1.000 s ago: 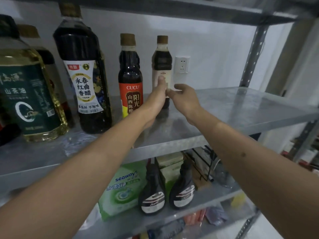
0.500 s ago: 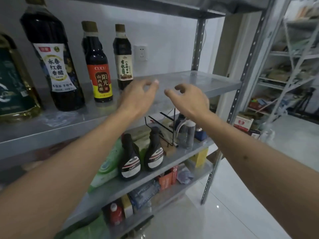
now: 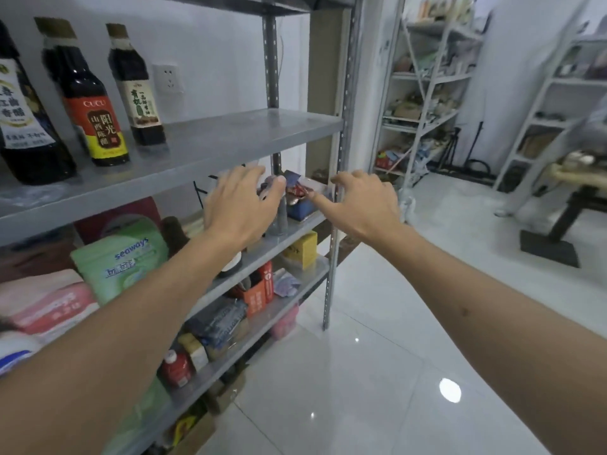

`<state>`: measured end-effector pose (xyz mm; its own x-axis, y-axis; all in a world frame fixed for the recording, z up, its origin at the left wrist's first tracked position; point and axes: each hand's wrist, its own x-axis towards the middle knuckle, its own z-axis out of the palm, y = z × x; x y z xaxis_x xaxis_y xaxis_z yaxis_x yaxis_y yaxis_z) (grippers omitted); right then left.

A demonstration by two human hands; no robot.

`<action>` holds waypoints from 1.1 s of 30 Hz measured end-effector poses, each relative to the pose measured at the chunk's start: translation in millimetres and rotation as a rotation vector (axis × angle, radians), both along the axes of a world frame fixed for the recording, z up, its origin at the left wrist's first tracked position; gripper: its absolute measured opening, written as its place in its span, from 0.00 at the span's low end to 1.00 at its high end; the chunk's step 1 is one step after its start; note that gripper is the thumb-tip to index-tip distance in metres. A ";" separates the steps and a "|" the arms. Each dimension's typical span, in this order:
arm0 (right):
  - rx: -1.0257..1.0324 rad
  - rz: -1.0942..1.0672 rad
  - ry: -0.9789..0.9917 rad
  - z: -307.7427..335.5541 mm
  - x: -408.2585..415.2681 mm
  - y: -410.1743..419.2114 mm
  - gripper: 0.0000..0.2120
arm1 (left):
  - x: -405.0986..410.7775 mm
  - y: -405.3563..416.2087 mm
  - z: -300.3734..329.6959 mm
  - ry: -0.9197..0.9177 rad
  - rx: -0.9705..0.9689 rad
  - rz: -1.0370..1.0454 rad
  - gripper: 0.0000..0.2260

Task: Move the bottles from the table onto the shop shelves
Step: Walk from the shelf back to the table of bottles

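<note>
Grey metal shelving (image 3: 249, 133) is filling the left of the head view, and on its upper board three dark bottles are standing upright in a row against the white wall: a big one with a white label (image 3: 23, 126) at the left edge, a middle one with a red and yellow label (image 3: 95, 116) just beside it, and a slimmer bottle with a cream label (image 3: 138, 93) to the right, near a wall socket (image 3: 168, 78). Both bare arms are reaching forward below that board, and neither is touching a bottle. The left hand (image 3: 241, 205) is hanging in the air in front of the second board, fingers loosely spread and lightly bent, holding nothing. The right hand (image 3: 364, 205) is hovering near the shelving's front post (image 3: 341, 159), fingers likewise relaxed and apart, forefinger pointing left, empty. Lower boards are carrying a green seaways pack (image 3: 121, 257), a yellow box (image 3: 302, 249) and an orange carton (image 3: 261, 290). White glossy floor tiles (image 3: 361, 372) are reflecting a lamp.
</note>
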<state>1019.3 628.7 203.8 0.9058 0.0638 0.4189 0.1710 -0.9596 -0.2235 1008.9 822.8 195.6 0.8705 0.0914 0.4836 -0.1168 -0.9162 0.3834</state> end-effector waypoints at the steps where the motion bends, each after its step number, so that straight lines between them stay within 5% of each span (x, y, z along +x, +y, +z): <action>1: -0.008 -0.019 0.006 -0.8 -12.7 -6.5 0.33 | -6.1 -3.4 -3.8 0.002 0.020 -0.007 0.26; 33: 0.040 -0.675 0.215 -114.5 -585.2 -168.0 0.31 | -458.6 -192.5 -132.4 0.247 0.072 -0.646 0.28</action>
